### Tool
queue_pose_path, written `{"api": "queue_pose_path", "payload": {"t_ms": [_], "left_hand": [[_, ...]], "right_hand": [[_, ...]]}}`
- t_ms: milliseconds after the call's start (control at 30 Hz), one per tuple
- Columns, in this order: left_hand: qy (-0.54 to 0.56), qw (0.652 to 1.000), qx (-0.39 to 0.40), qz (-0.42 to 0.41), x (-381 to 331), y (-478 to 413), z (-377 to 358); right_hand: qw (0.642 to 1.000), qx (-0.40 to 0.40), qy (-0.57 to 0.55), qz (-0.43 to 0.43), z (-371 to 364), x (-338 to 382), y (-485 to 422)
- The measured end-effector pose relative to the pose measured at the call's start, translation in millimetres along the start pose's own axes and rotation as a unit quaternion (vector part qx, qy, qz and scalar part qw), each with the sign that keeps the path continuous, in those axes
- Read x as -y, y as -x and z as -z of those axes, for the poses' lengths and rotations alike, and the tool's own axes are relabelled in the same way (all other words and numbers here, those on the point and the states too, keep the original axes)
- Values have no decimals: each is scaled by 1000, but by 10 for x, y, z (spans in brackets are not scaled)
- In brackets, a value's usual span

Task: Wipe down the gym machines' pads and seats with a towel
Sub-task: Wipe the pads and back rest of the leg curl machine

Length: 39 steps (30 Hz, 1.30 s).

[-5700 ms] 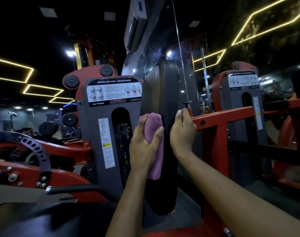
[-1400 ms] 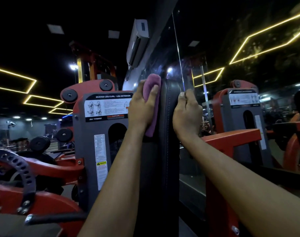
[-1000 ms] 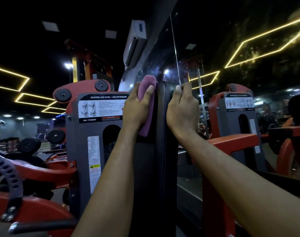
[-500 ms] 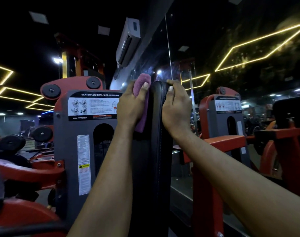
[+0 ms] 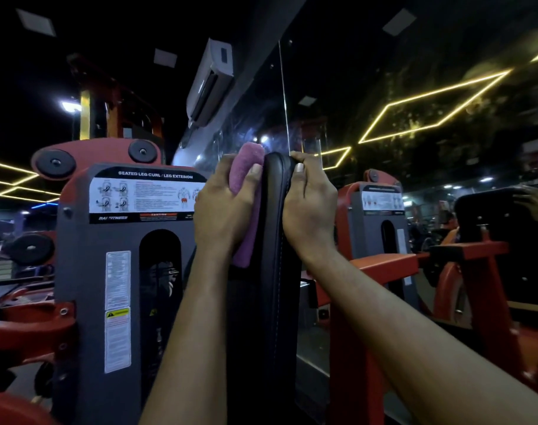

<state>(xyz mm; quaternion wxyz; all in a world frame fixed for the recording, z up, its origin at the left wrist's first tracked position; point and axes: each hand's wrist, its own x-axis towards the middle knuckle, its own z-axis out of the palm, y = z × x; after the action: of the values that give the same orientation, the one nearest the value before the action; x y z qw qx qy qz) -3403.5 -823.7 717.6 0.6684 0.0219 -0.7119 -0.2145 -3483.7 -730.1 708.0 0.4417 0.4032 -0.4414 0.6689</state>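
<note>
An upright black back pad (image 5: 272, 271) stands edge-on in front of me. My left hand (image 5: 221, 213) grips a folded purple towel (image 5: 246, 167) and presses it against the pad's left face, near the top. My right hand (image 5: 307, 207) holds the pad's right edge at the same height, fingers curled over its top corner. The towel's lower end hangs below my left palm.
The grey weight-stack housing (image 5: 120, 271) labelled seated leg curl / leg extension stands just left. Red frame bars (image 5: 384, 265) run to the right beside a wall mirror (image 5: 430, 118) reflecting the machine and my hand. An air conditioner (image 5: 209, 81) hangs overhead.
Over the last seconds my left hand slid the towel from mid-height up to the pad's top. My right hand climbed the pad's edge with it and now curls over the top corner.
</note>
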Motion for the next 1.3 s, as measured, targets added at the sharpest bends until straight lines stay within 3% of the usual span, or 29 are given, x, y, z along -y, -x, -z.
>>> {"api": "queue_pose_path", "payload": {"t_ms": [100,300,433,567,833,1100,1300], "left_hand": [[38,998,-1,-42,-34,177,53],[14,999,17,32,140,-194,-6],[-31,999,4,27,154,-101,-13],[43,999,1,-6,268,0,-18],[-19,987,59,149,827,-599,-92],[51,997,35,42,708,-53,28],[-9,992,52,118,894,-609,-96]], "right_hand": [[1000,-5,0,5,13,8,-2],[1000,4,7,-17,50,71,19],[1000,2,15,-26,76,109,23],[1000,-4,16,-18,39,73,22],[999,2,36,-5,58,47,23],[1000,5,24,-4,56,71,38],[1000,-7,29,0,36,35,30]]}}
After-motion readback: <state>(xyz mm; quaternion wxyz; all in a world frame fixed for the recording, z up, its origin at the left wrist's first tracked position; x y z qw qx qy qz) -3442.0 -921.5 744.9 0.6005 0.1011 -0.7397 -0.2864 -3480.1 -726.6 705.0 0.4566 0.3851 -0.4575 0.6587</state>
